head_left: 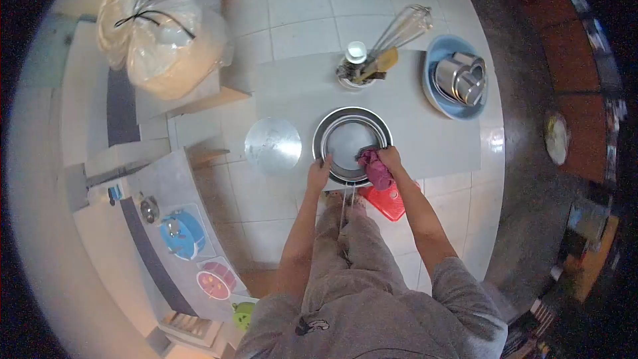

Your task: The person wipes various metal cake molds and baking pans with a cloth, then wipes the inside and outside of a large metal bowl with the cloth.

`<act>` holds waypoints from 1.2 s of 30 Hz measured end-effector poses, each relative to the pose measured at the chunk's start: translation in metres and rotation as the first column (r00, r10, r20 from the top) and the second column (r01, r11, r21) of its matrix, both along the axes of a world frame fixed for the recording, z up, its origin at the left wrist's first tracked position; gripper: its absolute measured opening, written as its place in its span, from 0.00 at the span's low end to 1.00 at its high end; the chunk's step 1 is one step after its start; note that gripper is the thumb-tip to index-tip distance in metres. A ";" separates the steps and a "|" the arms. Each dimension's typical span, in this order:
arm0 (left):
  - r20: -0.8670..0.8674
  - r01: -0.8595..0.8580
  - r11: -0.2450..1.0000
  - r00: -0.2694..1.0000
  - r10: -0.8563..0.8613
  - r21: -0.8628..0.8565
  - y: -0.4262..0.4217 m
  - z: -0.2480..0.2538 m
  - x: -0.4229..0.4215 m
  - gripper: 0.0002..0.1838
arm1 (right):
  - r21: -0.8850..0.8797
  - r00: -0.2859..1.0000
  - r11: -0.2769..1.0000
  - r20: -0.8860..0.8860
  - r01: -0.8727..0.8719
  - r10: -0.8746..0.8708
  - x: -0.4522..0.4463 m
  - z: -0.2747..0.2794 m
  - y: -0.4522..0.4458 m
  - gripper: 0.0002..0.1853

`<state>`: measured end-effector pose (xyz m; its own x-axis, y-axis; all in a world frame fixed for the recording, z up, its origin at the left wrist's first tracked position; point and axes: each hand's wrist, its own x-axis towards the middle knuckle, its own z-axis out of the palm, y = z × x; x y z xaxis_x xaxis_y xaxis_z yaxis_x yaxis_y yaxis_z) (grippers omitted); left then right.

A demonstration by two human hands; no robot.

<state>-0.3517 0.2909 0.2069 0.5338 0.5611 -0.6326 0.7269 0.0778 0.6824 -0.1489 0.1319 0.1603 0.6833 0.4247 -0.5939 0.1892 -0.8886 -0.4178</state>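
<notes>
Round metal cake pans [349, 141], seemingly one inside another, are in front of me at the near edge of the grey board. My left hand [319, 173] is closed on the pan's left rim, the thumb over the edge. In my right hand [391, 159] is a bunched magenta cloth [377, 171], pressed against the pan's right inner wall. A flat round metal disc [272, 145] lies to the left of the pans. The fingers beneath the rim and behind the cloth are hidden.
Beyond the pans stands a container of utensils [355, 83] with a whisk [412, 23]. A blue basin [433, 96] at right holds metal molds [458, 76]. A red plastic item [392, 206] lies near my feet. Tied plastic bags [176, 46] sit at upper left.
</notes>
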 end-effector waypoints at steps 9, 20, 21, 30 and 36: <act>0.119 -0.118 0.993 0.986 0.120 -0.023 -0.019 -0.002 0.000 0.21 | 0.189 0.865 0.850 -0.221 0.492 -0.451 -0.016 0.055 -0.053 0.15; -0.117 0.117 0.925 0.990 -0.080 0.361 -0.043 0.022 0.013 0.22 | 0.363 0.645 0.544 -0.553 0.757 -0.528 -0.002 0.123 -0.156 0.10; -0.118 0.117 0.926 0.990 -0.080 0.360 -0.043 0.016 0.009 0.22 | 0.340 0.638 0.551 -0.543 0.762 -0.546 0.005 0.146 -0.162 0.10; -0.049 -0.002 0.872 0.998 0.030 0.489 -0.043 0.000 -0.027 0.22 | 0.390 0.486 0.307 -0.543 0.868 -0.684 0.046 0.107 -0.225 0.11; -0.013 -0.075 0.943 0.996 0.084 0.324 -0.039 -0.007 -0.057 0.23 | 0.354 0.493 0.358 -0.453 0.864 -0.743 0.087 0.023 -0.255 0.18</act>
<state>-0.4084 0.2521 0.1998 0.4646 0.7777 -0.4235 0.7453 -0.0852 0.6613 -0.0617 -0.1234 0.1837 0.7639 -0.0200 -0.6450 -0.6324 -0.2221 -0.7421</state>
